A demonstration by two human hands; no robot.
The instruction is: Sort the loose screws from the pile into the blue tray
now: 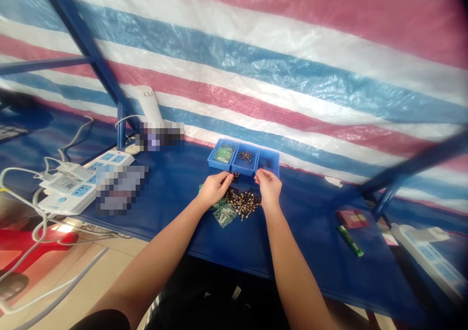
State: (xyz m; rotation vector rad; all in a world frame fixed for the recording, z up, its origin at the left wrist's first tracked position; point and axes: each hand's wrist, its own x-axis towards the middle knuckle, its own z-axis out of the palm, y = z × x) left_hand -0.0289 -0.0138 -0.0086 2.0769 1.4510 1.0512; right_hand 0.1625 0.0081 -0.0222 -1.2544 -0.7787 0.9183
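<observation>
My left hand (215, 188) is closed in a pinch above the left side of a heap of small black-and-brass fittings (245, 204). At its fingertips shows a small black-and-brass fitting (236, 175). My right hand (269, 187) is also pinched, just in front of the right blue bin (277, 160); what its fingers hold is too small to make out. Small dark pieces (266, 163) lie in that bin. Brass-coloured pieces (244, 156) sit in the middle bin (244, 168), and green-tinted clear packets (224, 153) in the left one (219, 165). A clear packet of silvery pieces (224, 215) lies against the heap.
The blue table (307, 242) carries a white power strip (86, 184) with cables at left. A red box (353, 218) and a green narrow pack (350, 241) lie at right, near another power strip (429, 257). Striped sheeting (256, 67) hangs behind, with blue frame posts (84, 47).
</observation>
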